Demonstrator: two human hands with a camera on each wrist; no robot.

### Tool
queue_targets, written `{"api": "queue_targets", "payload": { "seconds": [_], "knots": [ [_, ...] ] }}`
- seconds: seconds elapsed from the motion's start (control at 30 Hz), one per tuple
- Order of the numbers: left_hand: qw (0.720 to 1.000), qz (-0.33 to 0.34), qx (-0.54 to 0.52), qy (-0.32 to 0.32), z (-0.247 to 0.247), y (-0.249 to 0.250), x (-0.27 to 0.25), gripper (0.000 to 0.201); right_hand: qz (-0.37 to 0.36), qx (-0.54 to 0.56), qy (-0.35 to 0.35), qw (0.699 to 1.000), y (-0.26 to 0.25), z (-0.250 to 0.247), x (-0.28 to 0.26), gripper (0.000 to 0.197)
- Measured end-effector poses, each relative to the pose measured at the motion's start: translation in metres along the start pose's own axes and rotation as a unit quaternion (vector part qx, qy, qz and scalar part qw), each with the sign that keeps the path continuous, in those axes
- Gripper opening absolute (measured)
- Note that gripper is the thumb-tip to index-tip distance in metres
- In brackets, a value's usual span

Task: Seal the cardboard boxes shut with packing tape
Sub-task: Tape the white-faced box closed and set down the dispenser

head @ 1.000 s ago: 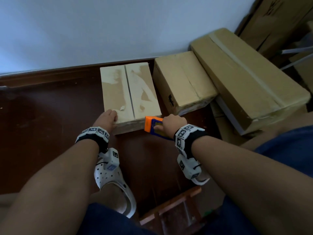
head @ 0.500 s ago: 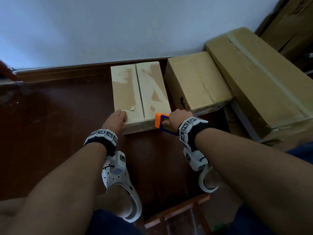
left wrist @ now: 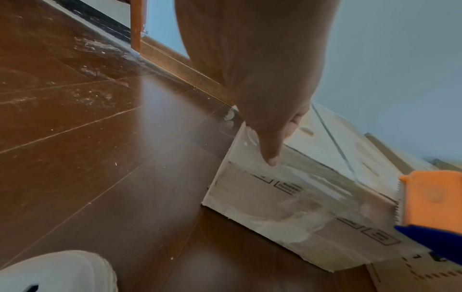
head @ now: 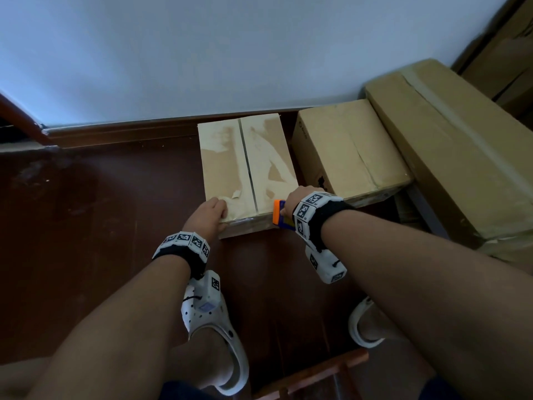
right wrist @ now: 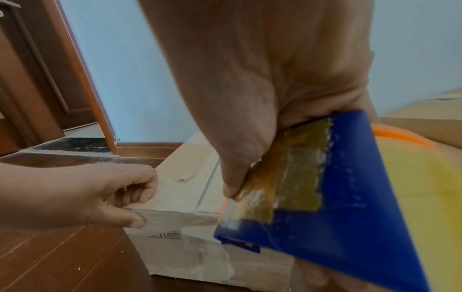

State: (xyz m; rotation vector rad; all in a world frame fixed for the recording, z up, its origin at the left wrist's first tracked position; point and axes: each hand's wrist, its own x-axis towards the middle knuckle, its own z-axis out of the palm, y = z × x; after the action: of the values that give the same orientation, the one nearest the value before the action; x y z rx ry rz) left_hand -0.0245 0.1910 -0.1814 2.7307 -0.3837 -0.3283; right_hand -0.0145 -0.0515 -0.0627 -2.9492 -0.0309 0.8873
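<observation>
My left hand [head: 208,216] sits on the near left corner of the small cardboard box [head: 227,166]: the fingers [right wrist: 140,190] are curled over the top edge and the thumb [left wrist: 268,150] presses down the front face, so the corner is pinched between them. A clear strip of tape [left wrist: 307,175] runs along that near top edge, from under my thumb toward the dispenser. My right hand [head: 300,202] is closed round the tape dispenser [right wrist: 332,199], thumb clamped on its blue plate; the orange toothed blade [left wrist: 435,199] stands at the box's near right corner, against the front face as far as I can tell. The yellowish tape roll [right wrist: 425,187] shows behind the blue plate.

The box stands on the dark wooden floor [head: 86,226], its far end against the skirting under the pale wall [head: 202,47]. Its centre seam [head: 248,168] is still an open dark line along the top. To its right a second box [head: 346,151] stands just beside it, and a long box [head: 461,145] leans past that, so the right side is crowded. On the left the floor lies open as far as a wooden door frame [head: 20,116]. Near me, my white clogs [head: 213,321] rest on the floor in front of the box, and a wooden stool edge [head: 317,373] shows at the bottom.
</observation>
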Motion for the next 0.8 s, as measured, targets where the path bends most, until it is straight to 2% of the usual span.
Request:
{"api": "queue_targets", "payload": {
  "seconds": [0.1,0.2,0.27,0.33,0.4,0.5,0.53,0.57,0.63,0.67,0.73,0.8],
  "knots": [
    [1.0,-0.009,-0.012,0.006,0.003,-0.002,-0.001,0.03,0.004,0.02,0.0,1.0,-0.001,0.0,0.001,0.042],
    [0.998,-0.015,-0.06,-0.019,-0.006,0.002,0.001,0.022,0.013,0.031,-0.012,0.999,-0.002,0.001,0.003,0.043],
    [0.986,-0.07,-0.15,0.01,-0.021,0.004,-0.005,0.012,0.023,0.057,-0.018,0.998,-0.003,0.0,0.005,0.044],
    [0.944,-0.178,-0.255,0.111,-0.028,-0.004,-0.015,0.009,0.024,0.064,-0.029,0.997,-0.003,0.001,0.008,0.045],
    [0.867,-0.291,-0.354,0.195,-0.026,-0.015,-0.026,0.009,0.021,0.064,-0.031,0.997,-0.001,0.002,0.01,0.044],
    [0.716,-0.379,-0.542,0.224,-0.016,-0.013,-0.04,0.007,0.017,0.056,-0.033,0.998,-0.003,-0.002,0.005,0.045],
    [0.679,-0.393,-0.576,0.23,-0.013,-0.009,-0.044,0.007,0.017,0.052,-0.033,0.998,-0.004,-0.002,0.003,0.046],
    [0.656,-0.404,-0.594,0.234,-0.009,-0.006,-0.047,0.006,0.016,0.047,-0.037,0.998,-0.004,-0.001,0.002,0.046],
    [0.627,-0.419,-0.615,0.232,-0.003,-0.002,-0.051,0.007,0.021,0.052,-0.033,0.998,-0.003,-0.002,0.001,0.048],
    [0.622,-0.425,-0.619,0.221,0.0,-0.001,-0.052,0.008,0.028,0.06,-0.033,0.997,-0.003,-0.001,0.001,0.049],
    [0.623,-0.438,-0.621,0.184,0.005,-0.001,-0.054,0.01,0.036,0.065,-0.042,0.996,-0.006,-0.001,0.001,0.048],
    [0.624,-0.442,-0.629,0.143,0.007,0.001,-0.054,0.012,0.05,0.036,-0.065,0.996,-0.011,0.002,0.004,0.036]
  ]
}}
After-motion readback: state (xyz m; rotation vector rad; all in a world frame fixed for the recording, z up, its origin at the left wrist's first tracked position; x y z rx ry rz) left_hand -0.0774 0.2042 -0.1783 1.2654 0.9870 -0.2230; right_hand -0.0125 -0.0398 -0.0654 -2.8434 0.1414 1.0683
